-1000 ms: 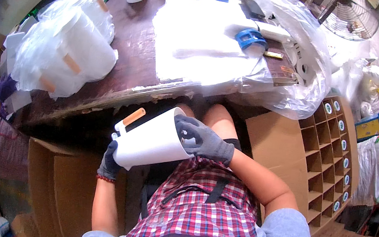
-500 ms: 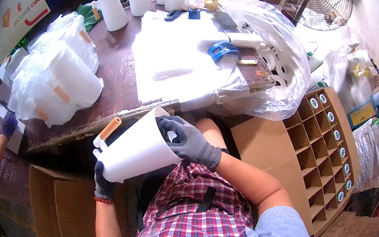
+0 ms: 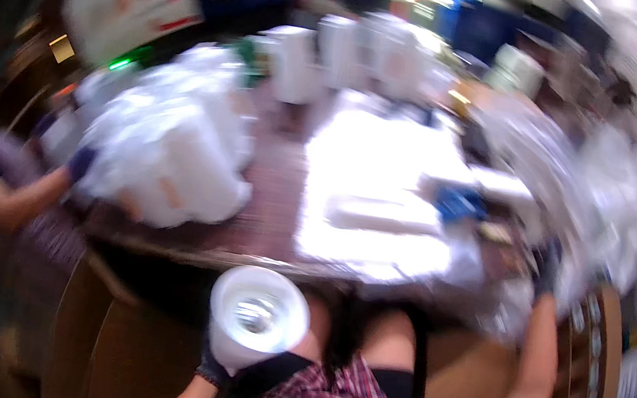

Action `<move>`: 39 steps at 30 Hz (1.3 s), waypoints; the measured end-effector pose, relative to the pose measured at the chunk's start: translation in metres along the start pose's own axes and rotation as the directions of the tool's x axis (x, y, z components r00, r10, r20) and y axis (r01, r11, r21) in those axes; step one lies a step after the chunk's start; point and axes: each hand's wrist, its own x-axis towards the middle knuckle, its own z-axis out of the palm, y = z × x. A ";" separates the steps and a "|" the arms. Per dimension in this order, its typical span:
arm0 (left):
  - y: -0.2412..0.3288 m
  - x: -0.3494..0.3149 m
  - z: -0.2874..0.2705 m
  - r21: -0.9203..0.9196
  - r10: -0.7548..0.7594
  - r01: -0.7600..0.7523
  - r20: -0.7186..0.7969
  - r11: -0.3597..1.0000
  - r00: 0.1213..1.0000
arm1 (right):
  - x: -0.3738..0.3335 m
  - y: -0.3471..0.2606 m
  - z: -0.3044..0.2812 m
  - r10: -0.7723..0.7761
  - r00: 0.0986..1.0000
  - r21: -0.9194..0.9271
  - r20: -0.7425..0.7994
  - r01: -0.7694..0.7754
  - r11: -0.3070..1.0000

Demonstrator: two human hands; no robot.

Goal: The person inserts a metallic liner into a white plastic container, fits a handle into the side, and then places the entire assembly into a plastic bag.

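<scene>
The view has swung up and blurred since the earlier frame; the white jug [image 3: 258, 318] now stands upright with its open mouth facing the camera, and the right hand [image 3: 547, 270] has left it for the surface [image 3: 265, 224]'s right edge.

The surface carries bagged white jugs [image 3: 169, 152] on the left, where another person's gloved hand [image 3: 81, 162] works, and flat white sheets [image 3: 383, 209] in the middle.

The jug looks light, thin-walled plastic, likely slick; best taken around the body. The left hand [image 3: 213, 364], gloved, grips its base from below. The right's grip cannot be told.
</scene>
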 end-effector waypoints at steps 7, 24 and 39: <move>-0.059 -0.021 -0.034 -0.589 -0.513 0.587 0.312 0.556 0.800 | 0.128 0.104 -0.080 -0.040 0.994 -0.750 -0.099 -0.048 0.660; -0.024 0.009 -0.003 -0.600 -0.420 0.444 0.191 0.666 0.887 | 0.140 0.094 -0.132 -0.259 0.935 -0.903 0.242 0.314 0.292; -0.017 -0.035 -0.017 -0.925 -0.362 0.357 0.291 0.131 0.886 | -0.252 -0.013 0.106 -0.465 0.761 -0.280 0.453 0.616 0.736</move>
